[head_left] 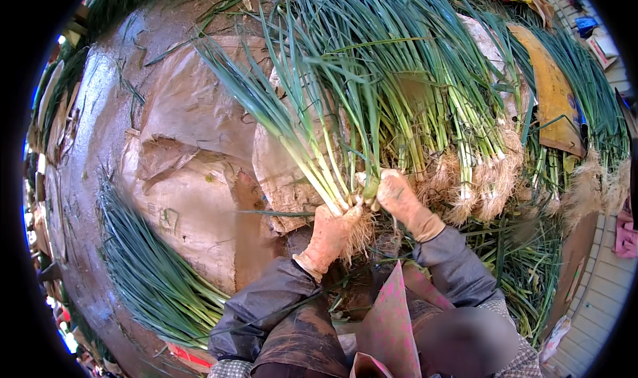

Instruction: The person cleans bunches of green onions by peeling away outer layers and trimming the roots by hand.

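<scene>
My left hand (325,240), in a muddy orange glove, is closed round the white lower ends of a few green onions (300,150). Their leaves fan up and away to the far left, and a tuft of pale roots (359,230) hangs out beside the fist. Just to its right, my gloved right hand (407,204) is closed on a folded green onion leaf (369,180) by the base of the bunch. The fingertips of the right hand are partly hidden. Beyond both hands lies a large heap of green onions (399,92), with roots toward me.
Brown paper sheets (199,105) cover the wet floor at left. Another pile of green onions (156,271) lies at the near left. Loose green leaves (525,265) lie at the near right. A yellow-brown cardboard piece (548,89) rests among more onions at the far right.
</scene>
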Tool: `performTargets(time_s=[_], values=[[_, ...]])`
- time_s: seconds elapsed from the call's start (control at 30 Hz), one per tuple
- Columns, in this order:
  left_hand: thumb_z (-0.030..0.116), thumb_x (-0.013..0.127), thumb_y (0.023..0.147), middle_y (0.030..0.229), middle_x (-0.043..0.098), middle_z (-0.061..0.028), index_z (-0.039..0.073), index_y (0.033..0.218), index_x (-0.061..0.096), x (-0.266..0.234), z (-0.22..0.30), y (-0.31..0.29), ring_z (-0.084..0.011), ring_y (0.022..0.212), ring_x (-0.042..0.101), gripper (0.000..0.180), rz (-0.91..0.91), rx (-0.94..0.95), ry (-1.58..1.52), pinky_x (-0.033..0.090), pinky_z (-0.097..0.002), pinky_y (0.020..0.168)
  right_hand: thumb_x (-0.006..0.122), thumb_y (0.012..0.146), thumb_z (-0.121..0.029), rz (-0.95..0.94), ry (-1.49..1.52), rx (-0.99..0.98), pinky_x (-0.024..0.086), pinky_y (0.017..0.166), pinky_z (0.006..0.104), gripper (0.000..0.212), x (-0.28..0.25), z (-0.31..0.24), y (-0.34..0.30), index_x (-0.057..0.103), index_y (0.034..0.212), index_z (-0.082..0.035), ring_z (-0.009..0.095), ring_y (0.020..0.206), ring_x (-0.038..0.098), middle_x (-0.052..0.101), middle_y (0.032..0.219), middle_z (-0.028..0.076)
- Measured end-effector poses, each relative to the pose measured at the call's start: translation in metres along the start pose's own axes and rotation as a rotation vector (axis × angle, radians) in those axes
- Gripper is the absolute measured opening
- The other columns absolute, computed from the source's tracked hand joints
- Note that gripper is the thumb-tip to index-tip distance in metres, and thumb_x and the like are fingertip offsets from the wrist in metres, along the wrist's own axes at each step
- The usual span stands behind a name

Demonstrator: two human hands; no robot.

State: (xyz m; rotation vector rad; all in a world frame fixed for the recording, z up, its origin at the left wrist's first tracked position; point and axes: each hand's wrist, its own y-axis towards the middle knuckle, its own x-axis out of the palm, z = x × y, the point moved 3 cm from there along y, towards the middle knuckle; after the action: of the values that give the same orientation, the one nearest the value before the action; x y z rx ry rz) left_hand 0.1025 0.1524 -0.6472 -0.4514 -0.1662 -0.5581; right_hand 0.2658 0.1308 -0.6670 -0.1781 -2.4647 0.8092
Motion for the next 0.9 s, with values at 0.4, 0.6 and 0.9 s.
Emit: performTargets(time_s=[0.4,0.6,0.9], values=[[0.012,0.060,0.091,0.083,0.063,-0.0021,0.001,0.107,0.061,-0.020,-0.019,0.001,-0.0102,0.072,0.058,0.020,-0.003,-0.320,-0.406,0.048,-0.0267,0.062,0.052,0.091,-0.009,0.357,-0.414,-0.485,0.041,0.040,0.0239,0.009,0.016,-0.036,-0.110,0.057,0.094,-0.002,0.008,0.051,0.051,0.058,0.070,0.005],[0.009,0.061,0.088,0.093,0.058,-0.0013,0.001,0.133,0.046,-0.013,0.038,-0.024,-0.0132,0.075,0.058,0.049,-0.389,-0.458,-0.823,0.051,-0.0285,0.069,0.046,0.096,-0.035,0.986,0.365,-0.656,0.051,0.078,0.0312,0.044,-0.131,0.004,-0.288,0.048,0.123,0.000,0.020,0.088,0.059,0.062,0.100,0.013],[0.007,0.066,0.085,0.098,0.065,-0.0057,0.001,0.113,0.061,-0.015,-0.005,-0.028,-0.0153,0.090,0.061,0.029,-0.604,-0.446,-0.351,0.049,-0.0309,0.080,0.058,0.093,-0.022,0.169,-0.648,0.034,0.048,0.094,0.0345,0.054,-0.003,-0.005,-0.136,0.038,0.139,-0.003,0.027,0.108,0.060,0.054,0.129,0.022]])
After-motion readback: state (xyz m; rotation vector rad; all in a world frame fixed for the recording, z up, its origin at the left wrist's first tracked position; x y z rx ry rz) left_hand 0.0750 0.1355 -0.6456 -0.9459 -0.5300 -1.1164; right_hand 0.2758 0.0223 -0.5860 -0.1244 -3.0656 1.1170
